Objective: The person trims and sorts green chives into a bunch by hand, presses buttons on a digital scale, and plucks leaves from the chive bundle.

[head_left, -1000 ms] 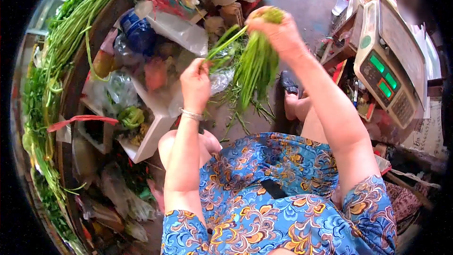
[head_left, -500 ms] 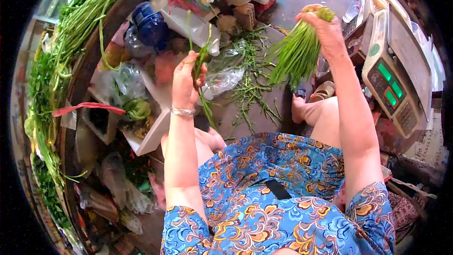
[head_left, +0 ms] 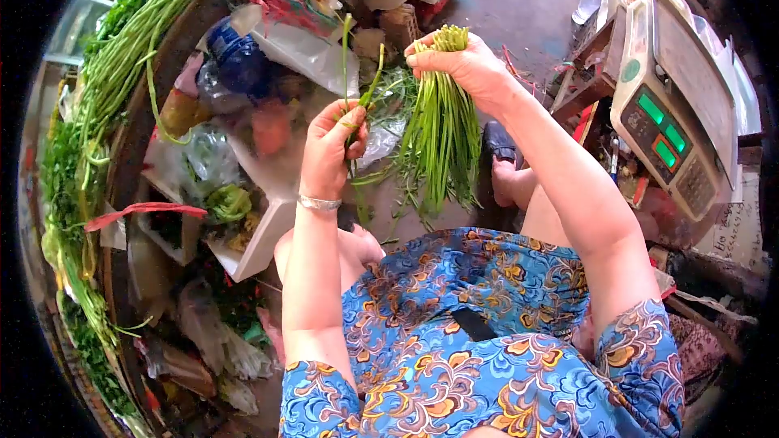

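Observation:
My right hand (head_left: 466, 69) is closed around the top of a thick bunch of green stalks (head_left: 442, 142). Its pale cut ends show above my fingers, and the thin dark green ends hang down. To the left, my left hand (head_left: 334, 142) pinches a few loose green stalks (head_left: 347, 57), which stick up past the fingers and trail below the palm. A small gap separates these stalks from the bunch. Scattered green trimmings (head_left: 393, 85) lie on the floor behind and beneath, partly hidden by the bunch.
A digital scale (head_left: 661, 142) with lit green displays stands at the right. Along the left, a curved ledge bears long green vegetables (head_left: 138, 65). White foam pieces (head_left: 312, 57), a blue plastic jug (head_left: 239, 61), red strings (head_left: 304, 4) and plastic bags (head_left: 215, 150) crowd the floor.
My right hand has brought the bunch leftward and slightly down, close to my left hand, and the bunch now hangs more upright. My left hand has shifted slightly right and down, still pinching its stalks.

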Demonstrator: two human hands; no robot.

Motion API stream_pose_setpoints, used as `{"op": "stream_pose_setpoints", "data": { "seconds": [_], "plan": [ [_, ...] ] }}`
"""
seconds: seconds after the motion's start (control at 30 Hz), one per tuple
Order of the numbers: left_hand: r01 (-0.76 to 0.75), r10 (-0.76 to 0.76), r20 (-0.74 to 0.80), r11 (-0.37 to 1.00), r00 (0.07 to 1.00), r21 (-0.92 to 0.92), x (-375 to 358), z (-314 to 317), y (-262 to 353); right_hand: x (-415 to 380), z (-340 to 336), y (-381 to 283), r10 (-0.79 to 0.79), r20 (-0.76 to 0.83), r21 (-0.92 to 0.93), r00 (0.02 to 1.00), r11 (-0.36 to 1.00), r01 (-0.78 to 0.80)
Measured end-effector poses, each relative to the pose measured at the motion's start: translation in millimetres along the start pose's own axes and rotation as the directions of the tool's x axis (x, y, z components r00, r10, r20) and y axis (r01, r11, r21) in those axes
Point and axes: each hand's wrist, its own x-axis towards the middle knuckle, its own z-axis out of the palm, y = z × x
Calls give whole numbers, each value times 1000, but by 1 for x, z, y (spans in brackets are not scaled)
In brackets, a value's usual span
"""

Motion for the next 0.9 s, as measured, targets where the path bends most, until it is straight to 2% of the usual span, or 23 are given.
{"op": "stream_pose_setpoints", "data": {
  "seconds": [0.07, 0.17, 0.27, 0.43, 0.53, 0.6, 0.67, 0.7, 0.73, 0.8, 0.87, 0.9],
  "plan": [
    [9, -10, 30, 999, 999, 43, 0, 2, -1, 0, 2, 1, -38, 15, -1, 999, 999, 38],
    [12, -11, -10, 978, 1000, 207, -3, 8, -4, -3, 7, 3, -43, 48, -41, 998, 998, 45],
    [34, -31, -18, 978, 999, 206, -4, 11, -6, -2, 9, 8, -35, 80, -62, 996, 997, 40],
    [-2, 7, -31, 984, 999, 176, -5, -3, -5, 3, -5, 1, -96, -72, -77, 993, 993, 91],
    [-15, 48, -114, 961, 992, 276, -6, -17, 0, -1, -26, -18, -156, -199, -52, 967, 988, 148],
    [-49, 108, -182, 951, 977, 305, -4, -28, -2, 0, -44, -20, -154, -206, -31, 966, 988, 151],
    [-20, 118, -233, 923, 965, 383, -4, -39, 2, -2, -57, -22, -210, -279, -25, 937, 977, 211],
    [-40, 155, -245, 909, 957, 415, -3, -46, 2, -4, -64, -25, -227, -289, -25, 930, 973, 229],
    [-65, 241, -260, 836, 935, 545, -3, -52, 1, -7, -70, -29, -230, -291, -27, 929, 972, 232],
    [-122, 354, -271, 779, 895, 615, 2, -70, -1, -11, -80, -37, -254, -387, 14, 886, 959, 282],
    [-100, 356, -277, 755, 893, 648, 8, -81, -5, -14, -83, -38, -274, -391, -23, 879, 957, 288],
    [-82, 322, -308, 798, 895, 597, 9, -75, -2, -14, -82, -38, -334, -408, -93, 850, 941, 325]
  ]
}}
